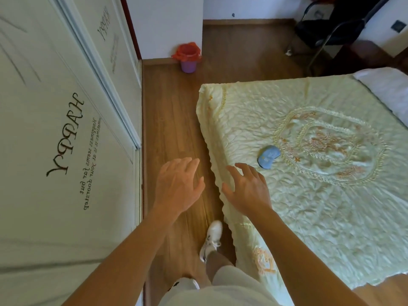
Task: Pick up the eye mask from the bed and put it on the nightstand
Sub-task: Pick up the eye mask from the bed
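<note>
A blue eye mask (268, 157) lies flat on the pale green quilted bed (309, 206), near its left edge. My right hand (247, 186) hovers over the bed's edge just short of the mask, fingers spread, holding nothing. My left hand (177, 184) is held out over the wooden floor to the left of the bed, also spread and empty. No nightstand is in view.
A white sliding wardrobe (66, 129) with "HAPPY" lettering lines the left side, leaving a narrow strip of wooden floor (172, 120) beside the bed. A purple bin with a red liner (188, 58) stands by the far wall. A dark chair (331, 32) sits at the back right.
</note>
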`<action>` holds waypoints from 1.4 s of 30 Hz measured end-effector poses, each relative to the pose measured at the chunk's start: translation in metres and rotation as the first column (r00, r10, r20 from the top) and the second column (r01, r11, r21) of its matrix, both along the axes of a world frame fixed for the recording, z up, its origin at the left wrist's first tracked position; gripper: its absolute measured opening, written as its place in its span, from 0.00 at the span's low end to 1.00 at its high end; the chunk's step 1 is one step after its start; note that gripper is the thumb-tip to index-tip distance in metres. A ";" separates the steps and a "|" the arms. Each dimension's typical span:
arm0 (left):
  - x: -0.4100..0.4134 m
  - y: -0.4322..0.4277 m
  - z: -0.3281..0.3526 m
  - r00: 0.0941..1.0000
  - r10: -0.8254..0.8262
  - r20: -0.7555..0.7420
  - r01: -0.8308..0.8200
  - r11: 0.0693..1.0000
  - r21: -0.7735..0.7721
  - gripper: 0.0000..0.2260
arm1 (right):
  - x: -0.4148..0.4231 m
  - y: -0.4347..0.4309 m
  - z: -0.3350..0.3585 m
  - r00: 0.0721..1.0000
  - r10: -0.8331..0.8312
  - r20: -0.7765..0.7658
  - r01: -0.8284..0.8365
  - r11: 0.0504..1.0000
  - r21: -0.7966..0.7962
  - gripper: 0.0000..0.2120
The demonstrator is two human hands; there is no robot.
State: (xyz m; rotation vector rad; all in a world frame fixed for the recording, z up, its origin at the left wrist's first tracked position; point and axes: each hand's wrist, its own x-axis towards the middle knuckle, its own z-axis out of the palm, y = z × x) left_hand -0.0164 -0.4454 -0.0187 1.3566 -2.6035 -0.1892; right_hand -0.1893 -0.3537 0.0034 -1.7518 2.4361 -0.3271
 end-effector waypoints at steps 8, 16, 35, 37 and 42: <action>-0.088 -0.120 -0.006 0.996 -0.073 0.048 0.073 0.997 0.005 0.25 | -0.089 -0.120 -0.021 0.993 -0.110 0.049 0.112 0.993 -0.037 0.22; -0.227 -0.219 0.003 0.970 -0.228 0.081 0.226 0.974 0.031 0.23 | -0.206 -0.206 -0.029 0.967 -0.238 0.090 0.239 0.971 0.003 0.24; -0.465 -0.296 -0.042 0.605 -0.790 0.104 0.759 0.611 0.228 0.24 | -0.331 -0.205 -0.064 0.611 -0.782 0.123 0.763 0.623 0.171 0.22; -0.482 -0.302 -0.053 0.528 -0.845 0.078 0.805 0.528 0.271 0.23 | -0.334 -0.206 -0.071 0.542 -0.835 0.101 0.808 0.550 0.211 0.23; -0.513 -0.320 -0.078 0.355 -0.934 0.046 0.873 0.349 0.340 0.20 | -0.333 -0.215 -0.088 0.385 -0.919 0.080 0.877 0.391 0.278 0.24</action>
